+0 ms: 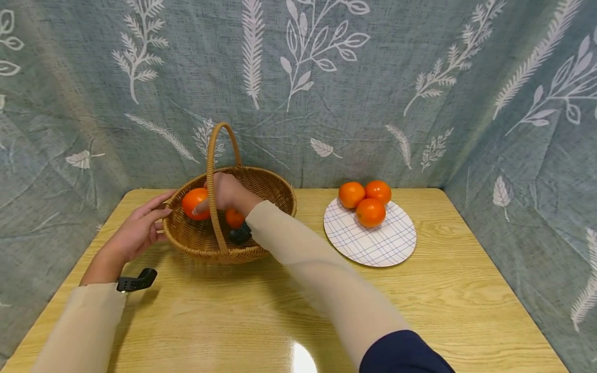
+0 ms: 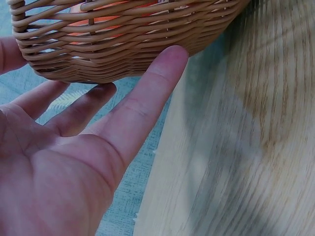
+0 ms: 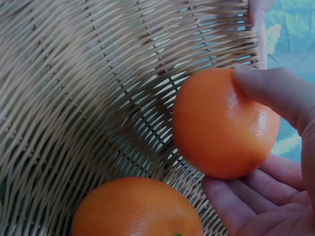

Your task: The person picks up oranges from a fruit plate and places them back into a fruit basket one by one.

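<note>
A brown wicker basket (image 1: 246, 255) with a tall arched handle stands on the table's left side. My right hand (image 1: 227, 191) reaches into it past the handle and holds an orange (image 3: 224, 125), thumb on top and fingers below, near the basket's left wall. Another orange (image 3: 138, 209) lies lower in the basket; the forearm partly hides it in the head view. My left hand (image 1: 140, 225) touches the basket's left side from outside, its thumb (image 2: 147, 93) extended along the weave and the other fingers lightly bent.
To the right, a round white plate (image 1: 387, 243) with a blue grid carries three oranges (image 1: 370, 212) at its back left. A grey-green leaf-patterned cloth (image 1: 289, 129) hangs behind and beside the wooden table (image 1: 224, 321). A dark band (image 1: 137, 280) sits on the left wrist.
</note>
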### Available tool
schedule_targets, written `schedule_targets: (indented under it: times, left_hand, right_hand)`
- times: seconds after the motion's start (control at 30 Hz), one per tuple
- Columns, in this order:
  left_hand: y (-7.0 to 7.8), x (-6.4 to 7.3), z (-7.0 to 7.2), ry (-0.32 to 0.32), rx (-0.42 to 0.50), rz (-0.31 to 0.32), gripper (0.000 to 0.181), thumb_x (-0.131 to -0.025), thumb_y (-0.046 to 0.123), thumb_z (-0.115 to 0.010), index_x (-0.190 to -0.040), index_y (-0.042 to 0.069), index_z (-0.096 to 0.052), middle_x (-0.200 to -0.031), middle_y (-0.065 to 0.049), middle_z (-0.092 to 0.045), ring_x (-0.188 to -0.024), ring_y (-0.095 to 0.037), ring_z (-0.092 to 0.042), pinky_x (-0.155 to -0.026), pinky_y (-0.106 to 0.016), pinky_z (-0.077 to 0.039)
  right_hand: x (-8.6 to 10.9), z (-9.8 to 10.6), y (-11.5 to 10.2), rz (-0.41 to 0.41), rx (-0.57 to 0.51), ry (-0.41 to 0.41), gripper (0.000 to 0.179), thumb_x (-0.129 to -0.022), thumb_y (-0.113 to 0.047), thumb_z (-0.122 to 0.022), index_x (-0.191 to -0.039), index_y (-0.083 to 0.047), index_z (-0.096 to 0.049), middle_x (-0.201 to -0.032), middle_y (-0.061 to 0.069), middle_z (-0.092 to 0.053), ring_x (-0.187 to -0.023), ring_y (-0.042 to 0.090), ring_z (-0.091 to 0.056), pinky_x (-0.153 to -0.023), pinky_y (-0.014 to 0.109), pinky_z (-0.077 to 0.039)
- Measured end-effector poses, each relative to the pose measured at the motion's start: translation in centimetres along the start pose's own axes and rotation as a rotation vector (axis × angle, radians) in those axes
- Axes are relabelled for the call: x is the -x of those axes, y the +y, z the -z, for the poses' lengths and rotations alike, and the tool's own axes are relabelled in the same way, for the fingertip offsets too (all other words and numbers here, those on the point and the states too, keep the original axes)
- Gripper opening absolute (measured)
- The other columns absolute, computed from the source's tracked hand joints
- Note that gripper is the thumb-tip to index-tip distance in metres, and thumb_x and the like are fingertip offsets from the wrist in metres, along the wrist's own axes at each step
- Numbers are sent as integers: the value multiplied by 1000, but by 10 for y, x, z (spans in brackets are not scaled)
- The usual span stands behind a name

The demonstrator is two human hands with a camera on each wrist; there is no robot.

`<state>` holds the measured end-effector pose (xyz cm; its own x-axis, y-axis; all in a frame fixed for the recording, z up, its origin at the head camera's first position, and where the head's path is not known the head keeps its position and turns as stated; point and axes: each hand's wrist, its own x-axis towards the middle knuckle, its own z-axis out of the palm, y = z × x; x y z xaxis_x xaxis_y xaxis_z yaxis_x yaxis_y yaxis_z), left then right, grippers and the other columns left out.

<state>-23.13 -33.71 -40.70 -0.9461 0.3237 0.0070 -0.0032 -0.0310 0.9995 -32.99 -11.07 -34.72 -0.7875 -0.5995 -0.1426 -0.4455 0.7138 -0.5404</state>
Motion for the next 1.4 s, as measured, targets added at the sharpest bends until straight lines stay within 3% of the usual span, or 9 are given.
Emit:
schedule_targets:
  times: [0.1, 0.2, 0.3, 0.57, 0.8, 0.93, 1.07, 1.17, 1.4]
  left_hand:
    - [0, 0, 0, -3, 2, -7, 62, -113, 22, -41, -167, 18, -12, -135, 14, -49, -103, -12, -75, -79, -32, -63]
    - [-1, 1, 1, -4, -9, -13, 62, -113, 23, -41, -167, 18, -12, -135, 13, -49, -103, -12, -74, -79, -31, -63]
    - [-1, 1, 1, -3, -24, -15, 62, -113, 23, -41, -167, 18, -11, -135, 14, -49, -103, -11, -74, -80, -31, -63]
    - [-2, 0, -1, -4, -12, -10, 63, -113, 22, -42, -167, 17, -10, -134, 12, -50, -101, -13, -75, -79, -31, -63]
    - [-1, 2, -1, -10, -1, -9, 63, -113, 21, -41, -167, 17, -9, -135, 11, -48, -102, -13, -75, -80, -32, -63]
    - [-1, 1, -1, -7, -14, -11, 62, -113, 21, -41, -167, 18, -11, -135, 12, -48, -102, -13, -75, -80, -31, -63]
    - [1, 2, -2, -2, -8, -4, 62, -113, 22, -41, -167, 18, -11, -134, 12, -47, -102, -12, -75, -79, -31, -63]
    - [2, 3, -2, -1, 3, -1, 63, -113, 22, -41, -167, 18, -10, -134, 12, -46, -103, -11, -74, -79, -30, -63]
    - [0, 1, -2, -13, 12, -13, 62, -113, 20, -40, -167, 18, -9, -134, 10, -48, -102, -12, -75, -78, -31, -63]
  right_hand:
    - [-1, -1, -2, -22, 8, -17, 51, -82, -44, -87, -118, -12, -70, -115, -5, -66, -99, 11, -62, -77, 18, -50]
    - [-2, -1, -5, -42, 8, -41, 36, -83, -41, -87, -93, -12, -69, -87, -4, -58, -77, 11, -54, -65, 21, -45]
    - [-2, -1, -7, -67, 18, -56, 35, -82, -40, -87, -83, -13, -65, -78, -2, -55, -70, 13, -52, -62, 23, -45]
    - [-2, 1, -5, -127, 86, -98, 42, -80, -41, -89, -103, -13, -67, -102, -2, -66, -92, 12, -62, -77, 24, -51]
    - [6, 5, 0, -2, 163, -107, 30, -89, -41, -81, -88, -15, -66, -84, -4, -58, -76, 11, -53, -67, 22, -44]
    - [16, 16, 6, -18, 66, -64, 28, -91, -36, -80, -103, -14, -68, -92, -3, -61, -78, 11, -51, -68, 23, -43]
    - [31, 32, 16, -20, -71, -46, 54, -91, -34, -79, -136, -11, -62, -130, -1, -63, -112, 12, -61, -87, 22, -52]
    - [46, 45, 26, 1, -187, -28, 73, -89, -37, -82, -150, -11, -52, -147, 2, -58, -132, 16, -56, -102, 28, -52]
    - [85, 76, 52, 80, -345, 75, 73, -88, -39, -82, -148, -10, -53, -145, 8, -60, -132, 19, -57, -107, 32, -50]
